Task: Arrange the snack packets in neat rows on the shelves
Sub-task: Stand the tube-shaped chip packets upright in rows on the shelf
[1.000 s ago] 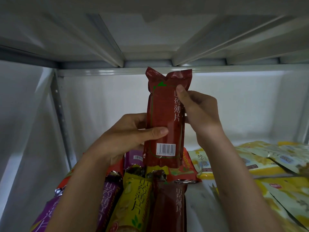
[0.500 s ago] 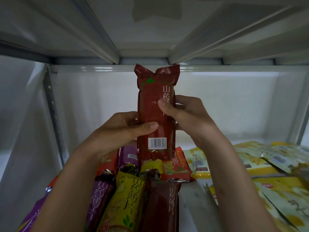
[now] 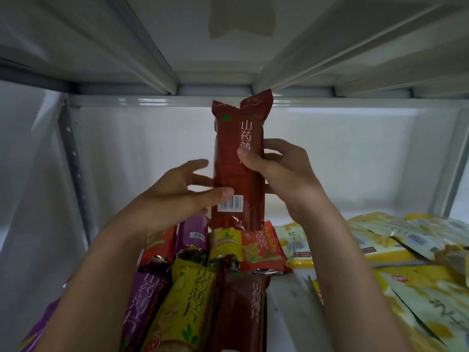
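Above the shelf point(image 3: 286, 301) | red packet point(image 3: 238, 168) upright (barcode low) | both hands grip

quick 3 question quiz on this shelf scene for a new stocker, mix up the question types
1. True or false: the dark red packet is held upright above the shelf.
2. Which hand has its thumb across the packet beside the barcode? A) left hand B) right hand C) neither
3. Fill in: the flat packets piled on the right side of the shelf are mostly ____ in colour.

Key
1. True. Its crimped top reaches up near the edge of the shelf above.
2. A. The right hand grips higher up, at the middle.
3. Yellow, as seen on the yellow packets.
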Tool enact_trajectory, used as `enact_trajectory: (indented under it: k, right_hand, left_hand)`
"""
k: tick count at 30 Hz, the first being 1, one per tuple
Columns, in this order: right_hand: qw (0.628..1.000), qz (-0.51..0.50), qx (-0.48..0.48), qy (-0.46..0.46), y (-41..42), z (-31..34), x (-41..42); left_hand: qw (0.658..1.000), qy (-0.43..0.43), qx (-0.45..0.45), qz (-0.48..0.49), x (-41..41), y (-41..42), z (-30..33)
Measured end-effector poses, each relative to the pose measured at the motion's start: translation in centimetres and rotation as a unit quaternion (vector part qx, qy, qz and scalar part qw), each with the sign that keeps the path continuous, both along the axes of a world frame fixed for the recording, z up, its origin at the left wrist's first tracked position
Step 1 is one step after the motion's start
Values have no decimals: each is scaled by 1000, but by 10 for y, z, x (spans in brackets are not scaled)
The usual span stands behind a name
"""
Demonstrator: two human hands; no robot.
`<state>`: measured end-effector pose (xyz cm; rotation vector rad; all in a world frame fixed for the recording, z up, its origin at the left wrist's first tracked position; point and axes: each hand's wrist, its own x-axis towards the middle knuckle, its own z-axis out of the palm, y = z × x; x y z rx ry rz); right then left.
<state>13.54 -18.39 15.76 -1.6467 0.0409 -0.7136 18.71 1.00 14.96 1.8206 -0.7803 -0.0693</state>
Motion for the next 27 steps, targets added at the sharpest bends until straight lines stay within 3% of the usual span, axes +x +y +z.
enact_trajectory:
  k: [4,6,9,13,19,23,27]
  right_hand:
    - [997,-65,-39,-3,4,-2,0]
    - [996,-61,-62,13,8,-1,-1]
    - [997,-30,-67,38,11,5,-4]
    - [999,7,-28,36,6,7,-7]
    - [996,74,-15,53,-1,8,-6]
    - [997,80,11,-9,-5,11,-16]
    - [998,65,12,8,-2,10,-13]
  left_hand:
    - [999,-28,-5,-17,-3,-6,-1]
    - [998,-19,1,-67,-9,-12,-1]
    - [999,-18,-10,-47,-8,-17,-6]
    - [997,39,-69,-17,-4,-16,-7]
    - [966,154,-149,-143,-9,-13,-4]
    - [983,90,-92,-134,-8,-6,-3]
    - [991,50,-86,-84,-4,-4,-2]
